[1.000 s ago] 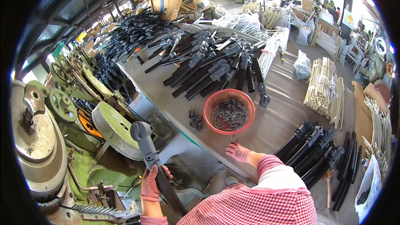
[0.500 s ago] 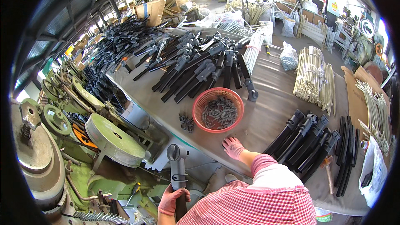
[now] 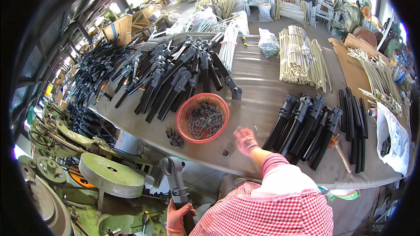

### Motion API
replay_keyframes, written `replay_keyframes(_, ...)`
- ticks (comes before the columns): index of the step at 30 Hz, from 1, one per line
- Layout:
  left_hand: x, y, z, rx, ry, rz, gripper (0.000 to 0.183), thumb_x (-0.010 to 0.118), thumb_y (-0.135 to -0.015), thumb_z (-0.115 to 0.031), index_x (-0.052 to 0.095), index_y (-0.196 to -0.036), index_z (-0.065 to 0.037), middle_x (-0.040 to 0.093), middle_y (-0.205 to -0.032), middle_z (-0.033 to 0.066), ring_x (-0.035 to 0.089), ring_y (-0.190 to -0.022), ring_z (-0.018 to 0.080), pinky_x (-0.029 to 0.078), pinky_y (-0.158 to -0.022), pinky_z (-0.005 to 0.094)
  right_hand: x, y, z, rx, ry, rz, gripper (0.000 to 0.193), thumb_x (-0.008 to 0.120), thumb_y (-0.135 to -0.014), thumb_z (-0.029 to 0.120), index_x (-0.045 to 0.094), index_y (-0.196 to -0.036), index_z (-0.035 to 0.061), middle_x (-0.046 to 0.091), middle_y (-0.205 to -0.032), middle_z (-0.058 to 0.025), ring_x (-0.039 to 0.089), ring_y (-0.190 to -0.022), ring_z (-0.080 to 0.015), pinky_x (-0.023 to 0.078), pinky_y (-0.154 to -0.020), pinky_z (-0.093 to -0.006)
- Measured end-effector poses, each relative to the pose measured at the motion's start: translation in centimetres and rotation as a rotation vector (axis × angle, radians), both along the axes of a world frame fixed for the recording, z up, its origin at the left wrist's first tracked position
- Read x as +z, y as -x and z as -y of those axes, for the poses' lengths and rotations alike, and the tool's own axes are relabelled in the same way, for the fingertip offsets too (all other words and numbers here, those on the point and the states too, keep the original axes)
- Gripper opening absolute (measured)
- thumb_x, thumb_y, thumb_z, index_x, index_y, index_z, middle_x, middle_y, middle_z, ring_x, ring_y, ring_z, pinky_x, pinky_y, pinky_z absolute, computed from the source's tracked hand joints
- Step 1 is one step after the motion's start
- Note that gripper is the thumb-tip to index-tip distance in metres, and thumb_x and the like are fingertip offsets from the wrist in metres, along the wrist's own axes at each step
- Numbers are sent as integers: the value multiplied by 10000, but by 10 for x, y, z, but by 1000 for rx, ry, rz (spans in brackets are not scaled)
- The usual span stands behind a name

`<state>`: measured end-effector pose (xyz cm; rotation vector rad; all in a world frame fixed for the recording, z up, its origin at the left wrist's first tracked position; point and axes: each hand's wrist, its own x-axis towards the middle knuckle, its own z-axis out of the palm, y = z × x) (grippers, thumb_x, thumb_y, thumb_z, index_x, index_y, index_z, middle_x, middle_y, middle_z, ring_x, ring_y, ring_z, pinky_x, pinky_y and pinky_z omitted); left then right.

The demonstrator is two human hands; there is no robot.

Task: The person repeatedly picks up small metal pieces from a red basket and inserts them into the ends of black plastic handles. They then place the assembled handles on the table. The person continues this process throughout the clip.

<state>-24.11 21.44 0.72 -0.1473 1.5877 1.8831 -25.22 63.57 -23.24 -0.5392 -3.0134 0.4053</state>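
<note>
While gripped upright in the gloved left hand, closed around its lower end at the bottom edge at about 6 o'clock: a grey tubular handle piece with a hollow socket head, held below the near edge of the metal table. Stretched over the tabletop, blurred, fingers loosely spread and holding nothing that could be made out: the gloved right hand, just right of a red mesh basket. Filled partway with small grey metal fittings: that basket, near the table's front edge. Loose beside it at 7 o'clock: a few more small dark parts. Heaped across the table at 10 to 11 o'clock: a large pile of dark grey handle pieces. Laid side by side at 3 o'clock: a row of black handle pieces, with black straight tubes next to them. Stacked at 1 o'clock: bundles of pale rods. Standing at 8 o'clock, between table and wearer: a green machine with a round flywheel.
</note>
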Motion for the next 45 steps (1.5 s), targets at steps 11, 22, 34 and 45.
replay_keyframes(11, 7, 9, -28, -12, 23, 48, 477, 740, -765, 52, 483, -1166, 21, 617, -783, 129, 649, -586, 258, 562, -550, 422, -34, -21, -65, -379, -141, 343, 625, 502, -909, 179, 342, -1488, 2, 271, -1588, -154, 267, -1442, -366, 238, -1185, -461)
replay_keyframes(22, -2, 6, -6, -16, 66, -98, 380, 696, -839, -48, 499, -1159, 6, 618, -778, 141, 640, -600, 250, 557, -549, 379, 2, -53, -70, -385, -281, 374, 461, 418, -952, 180, 502, -1378, 26, 472, -1443, -162, 417, -1352, -299, 235, -1175, -459)
replay_keyframes(34, 2, 21, -34, -18, 187, -4, 468, 703, -787, 25, 485, -1195, -41, 597, -733, 112, 612, -559, 230, 545, -521, 388, 0, -24, -55, -206, -211, 166, 131, 567, -847, 147, 656, -921, 84, 620, -1048, -118, 634, -956, -272, 549, -769, -381)
replay_keyframes(45, 6, 22, -32, -47, 106, -147, 449, 702, -778, 61, 491, -1165, -22, 621, -757, 116, 626, -554, 213, 557, -510, 372, -6, 53, 87, 525, 105, 212, 267, 525, -889, 95, 634, -1126, 38, 611, -1188, -182, 658, -1056, -336, 563, -833, -409)
